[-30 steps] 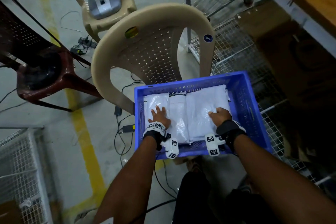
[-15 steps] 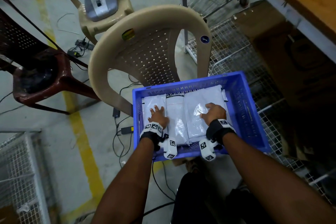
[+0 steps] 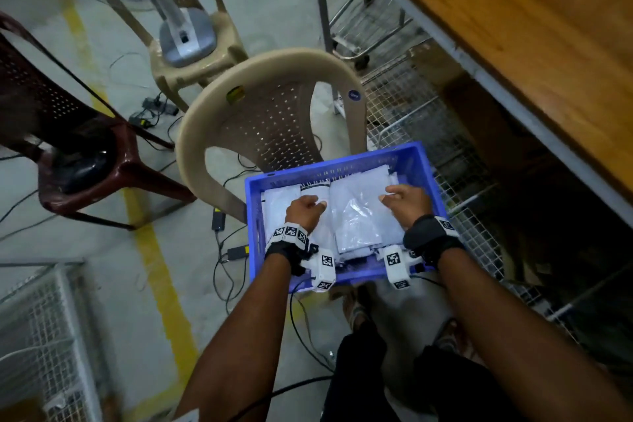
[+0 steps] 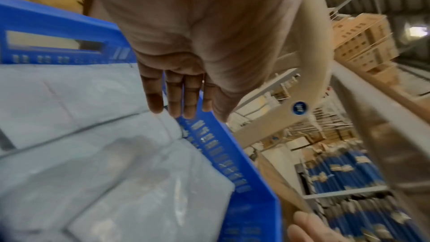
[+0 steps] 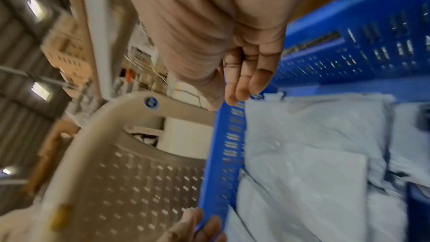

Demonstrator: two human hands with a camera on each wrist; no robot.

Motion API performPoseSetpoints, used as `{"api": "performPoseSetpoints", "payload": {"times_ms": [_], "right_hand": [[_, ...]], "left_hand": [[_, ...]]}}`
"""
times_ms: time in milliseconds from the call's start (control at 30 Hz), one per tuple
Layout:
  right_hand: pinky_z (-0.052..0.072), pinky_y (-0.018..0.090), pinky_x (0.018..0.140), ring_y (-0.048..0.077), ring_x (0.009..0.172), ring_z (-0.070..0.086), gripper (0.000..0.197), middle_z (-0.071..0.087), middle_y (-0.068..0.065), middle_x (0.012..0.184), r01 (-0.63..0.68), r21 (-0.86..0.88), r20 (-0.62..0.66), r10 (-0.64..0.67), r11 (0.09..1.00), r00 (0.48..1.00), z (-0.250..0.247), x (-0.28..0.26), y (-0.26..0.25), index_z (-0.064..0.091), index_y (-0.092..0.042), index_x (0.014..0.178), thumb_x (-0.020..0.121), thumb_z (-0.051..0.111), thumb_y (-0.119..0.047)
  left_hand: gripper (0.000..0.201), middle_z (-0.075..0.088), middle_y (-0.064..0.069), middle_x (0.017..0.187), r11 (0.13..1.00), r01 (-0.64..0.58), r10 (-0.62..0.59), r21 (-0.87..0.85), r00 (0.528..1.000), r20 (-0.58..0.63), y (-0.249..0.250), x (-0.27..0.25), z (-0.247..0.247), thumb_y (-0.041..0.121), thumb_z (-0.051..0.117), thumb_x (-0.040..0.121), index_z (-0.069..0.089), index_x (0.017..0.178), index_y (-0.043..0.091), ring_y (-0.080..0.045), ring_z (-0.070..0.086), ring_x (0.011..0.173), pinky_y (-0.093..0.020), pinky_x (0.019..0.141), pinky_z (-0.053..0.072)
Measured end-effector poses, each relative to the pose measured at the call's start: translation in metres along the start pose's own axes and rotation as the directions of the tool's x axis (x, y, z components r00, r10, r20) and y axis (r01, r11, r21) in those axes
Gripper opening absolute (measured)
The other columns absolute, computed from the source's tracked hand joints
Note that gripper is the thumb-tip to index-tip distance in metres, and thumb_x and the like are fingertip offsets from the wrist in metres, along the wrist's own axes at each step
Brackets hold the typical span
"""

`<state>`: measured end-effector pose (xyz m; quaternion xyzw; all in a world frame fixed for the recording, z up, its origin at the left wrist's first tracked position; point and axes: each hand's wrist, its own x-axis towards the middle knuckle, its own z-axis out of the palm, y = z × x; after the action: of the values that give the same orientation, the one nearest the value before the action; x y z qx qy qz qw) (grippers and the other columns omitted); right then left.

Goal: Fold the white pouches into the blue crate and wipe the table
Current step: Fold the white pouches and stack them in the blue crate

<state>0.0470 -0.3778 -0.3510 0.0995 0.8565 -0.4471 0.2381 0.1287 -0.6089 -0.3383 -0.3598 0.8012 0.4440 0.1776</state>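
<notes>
Change: both my hands, pressed flat on the white pouches [image 3: 356, 212] half a second ago, have lifted clear and hang above them.
Left hand [image 3: 306, 210]: empty, fingers loosely curled, over the left pouch stack.
Right hand [image 3: 407, 201]: empty, fingers relaxed and slightly bent, over the right stack.
Pouches: folded, lying in side-by-side stacks that fill the floor of the blue crate [image 3: 253, 216], which sits on the beige chair [image 3: 219, 106].
Meaning: packing looks finished; wiping likely follows.
Edges: crate walls rise close on all sides of the stacks.
Open room: straight up is free; the bench [image 3: 548, 31] edge lies to my right.
</notes>
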Motion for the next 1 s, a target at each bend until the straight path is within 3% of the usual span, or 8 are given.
{"api": "performPoseSetpoints", "payload": {"times_ms": [133, 267, 467, 533, 633, 767, 833, 1000], "right_hand": [[0.051, 0.022, 0.067, -0.006, 0.056, 0.059, 0.023, 0.071, 0.008, 0.081, 0.103, 0.180, -0.151, -0.076, 0.978, 0.986, -0.082, -0.028, -0.032, 0.072, -0.007, 0.103, 0.084, 0.075, -0.019], [0.053, 0.025, 0.067, 0.001, 0.065, 0.064, 0.008, 0.072, 0.001, 0.079, 0.210, 0.248, -0.302, -0.130, 0.946, 0.944, -0.176, -0.067, -0.052, 0.072, -0.019, 0.090, 0.085, 0.073, -0.026], [0.054, 0.032, 0.066, 0.011, 0.073, 0.066, 0.011, 0.072, -0.004, 0.079, 0.338, 0.286, -0.519, -0.152, 0.897, 0.841, -0.302, -0.136, -0.052, 0.072, -0.025, 0.086, 0.086, 0.071, -0.036], [0.053, 0.032, 0.069, 0.013, 0.080, 0.067, 0.014, 0.071, -0.004, 0.084, 0.336, 0.251, -0.557, -0.148, 0.908, 0.817, -0.338, -0.159, -0.039, 0.071, -0.025, 0.093, 0.090, 0.068, -0.038], [0.053, 0.034, 0.075, 0.013, 0.087, 0.066, 0.020, 0.070, -0.006, 0.092, 0.273, 0.192, -0.672, -0.076, 0.943, 0.736, -0.387, -0.185, 0.001, 0.072, -0.025, 0.097, 0.089, 0.067, -0.043], [0.049, 0.033, 0.081, 0.027, 0.098, 0.065, 0.018, 0.073, 0.007, 0.101, 0.070, 0.045, -0.778, -0.009, 0.997, 0.628, -0.431, -0.214, 0.059, 0.075, -0.016, 0.098, 0.090, 0.068, -0.031], [0.047, 0.036, 0.081, 0.033, 0.099, 0.064, 0.014, 0.073, 0.013, 0.100, -0.043, -0.028, -0.775, 0.006, 0.999, 0.632, -0.441, -0.222, 0.085, 0.075, -0.014, 0.093, 0.089, 0.068, -0.025], [0.040, 0.032, 0.069, 0.032, 0.091, 0.062, 0.017, 0.069, 0.013, 0.092, -0.207, -0.260, -0.651, -0.013, 0.943, 0.759, -0.429, -0.225, 0.106, 0.069, -0.011, 0.082, 0.089, 0.064, -0.026]], "left_hand": [[0.037, 0.074, -0.010, 0.109, 0.977, -0.156, 0.157, -0.143, 0.988, -0.003, 0.065, -0.035, 0.014, 0.041, 0.071, 0.082, 0.072, 0.109, 0.015, -0.025, 0.069, 0.104, -0.043, 0.097, 0.053], [0.013, 0.072, -0.011, 0.088, 0.916, -0.314, 0.326, -0.251, 0.945, 0.007, 0.140, -0.075, 0.041, 0.027, 0.070, 0.087, 0.071, 0.095, 0.016, -0.020, 0.066, 0.082, -0.033, 0.075, 0.050], [0.004, 0.074, -0.012, 0.082, 0.768, -0.555, 0.594, -0.320, 0.804, 0.032, 0.258, -0.138, 0.093, 0.023, 0.069, 0.089, 0.072, 0.086, 0.023, -0.020, 0.067, 0.075, -0.031, 0.069, 0.053], [0.006, 0.074, -0.011, 0.084, 0.725, -0.602, 0.655, -0.334, 0.753, 0.065, 0.288, -0.156, 0.120, 0.030, 0.069, 0.088, 0.072, 0.086, 0.025, -0.019, 0.068, 0.076, -0.031, 0.068, 0.052], [0.012, 0.073, -0.008, 0.086, 0.660, -0.670, 0.740, -0.339, 0.657, 0.143, 0.321, -0.185, 0.165, 0.021, 0.068, 0.091, 0.072, 0.095, 0.010, -0.015, 0.068, 0.078, -0.029, 0.069, 0.054], [0.009, 0.071, -0.009, 0.081, 0.668, -0.667, 0.743, -0.330, 0.617, 0.260, 0.340, -0.215, 0.220, 0.011, 0.069, 0.091, 0.070, 0.096, 0.003, -0.012, 0.066, 0.067, -0.020, 0.055, 0.054], [0.006, 0.070, -0.002, 0.080, 0.670, -0.684, 0.742, -0.287, 0.615, 0.266, 0.342, -0.217, 0.241, 0.013, 0.071, 0.089, 0.071, 0.095, 0.010, -0.012, 0.066, 0.071, -0.017, 0.057, 0.052], [0.003, 0.074, -0.002, 0.084, 0.665, -0.699, 0.747, -0.264, 0.627, 0.223, 0.346, -0.215, 0.251, 0.018, 0.072, 0.087, 0.071, 0.089, 0.020, -0.017, 0.070, 0.081, -0.031, 0.076, 0.057]]}}
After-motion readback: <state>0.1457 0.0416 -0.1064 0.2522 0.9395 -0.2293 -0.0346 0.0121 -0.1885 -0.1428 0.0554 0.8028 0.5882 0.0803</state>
